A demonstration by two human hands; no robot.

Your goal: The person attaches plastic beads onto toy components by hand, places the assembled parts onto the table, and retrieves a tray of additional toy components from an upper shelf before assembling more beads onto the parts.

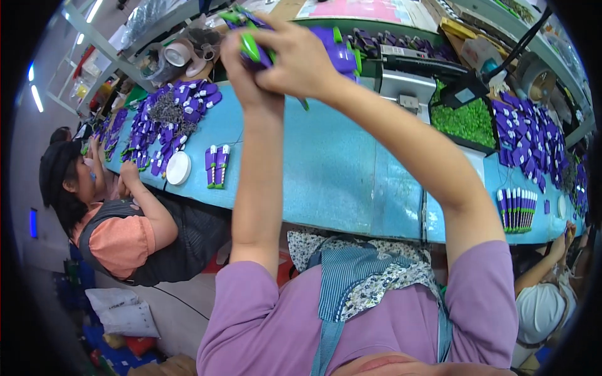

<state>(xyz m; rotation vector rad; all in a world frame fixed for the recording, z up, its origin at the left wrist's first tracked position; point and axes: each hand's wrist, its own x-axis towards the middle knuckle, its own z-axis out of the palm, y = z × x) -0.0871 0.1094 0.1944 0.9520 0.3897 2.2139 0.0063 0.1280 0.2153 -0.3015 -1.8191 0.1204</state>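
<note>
Both my arms stretch up to the far side of the blue table. My left hand [240, 83] and my right hand [300, 61] meet there, closed around purple-and-green plastic pieces [252, 49]. Fingers cover much of these pieces, and motion blurs them slightly, so I cannot tell how many there are. Just right of my right hand lie more purple pieces [338, 53] with green ends. On the table left of my left forearm, two assembled purple parts [217, 167] with white tops and green tips lie side by side.
Heaps of purple parts lie left [172, 116] and right [530, 135]. A tray holds small green pieces [463, 124] beside a black-armed machine [461, 93]. A white round lid [179, 168] and a row of assembled parts [517, 210] rest on the table. Co-workers sit on both sides.
</note>
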